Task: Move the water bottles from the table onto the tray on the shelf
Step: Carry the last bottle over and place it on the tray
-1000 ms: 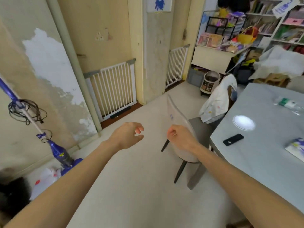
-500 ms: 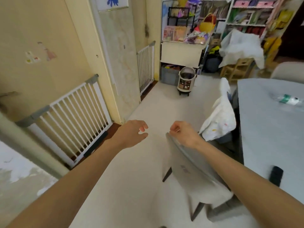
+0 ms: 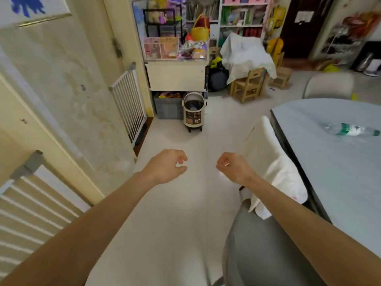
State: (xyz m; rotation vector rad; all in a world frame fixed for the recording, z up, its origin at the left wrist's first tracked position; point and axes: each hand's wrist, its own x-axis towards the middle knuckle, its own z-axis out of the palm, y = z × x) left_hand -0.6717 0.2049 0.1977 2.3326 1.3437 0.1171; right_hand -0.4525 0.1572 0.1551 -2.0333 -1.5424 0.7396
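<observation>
Both forearms extend forward over the pale floor (image 3: 175, 203). The left hand (image 3: 168, 167) hangs at about 11 o'clock from frame centre, fingers loosely curled, thumb and fingertips apart, holding nothing. The right hand (image 3: 232, 168) sits just right of centre, fingers curled into a loose fist, empty.

The water bottle (image 3: 350, 130) lies on its side on the grey table (image 3: 329, 172) at 3 o'clock, cap pointing right. It is clear plastic with a green band label and a green cap; the label text is too blurred to read.

A grey chair (image 3: 257, 250) stands at 5 o'clock against the table edge, with a white cloth (image 3: 272, 168) draped over a second chair beyond it. White safety gates (image 3: 129, 100) stand at 9 to 10 o'clock. A cluttered shelf unit (image 3: 177, 50) occupies 12 o'clock, with a small round bin (image 3: 193, 111) on the floor before it. No tray can be identified.
</observation>
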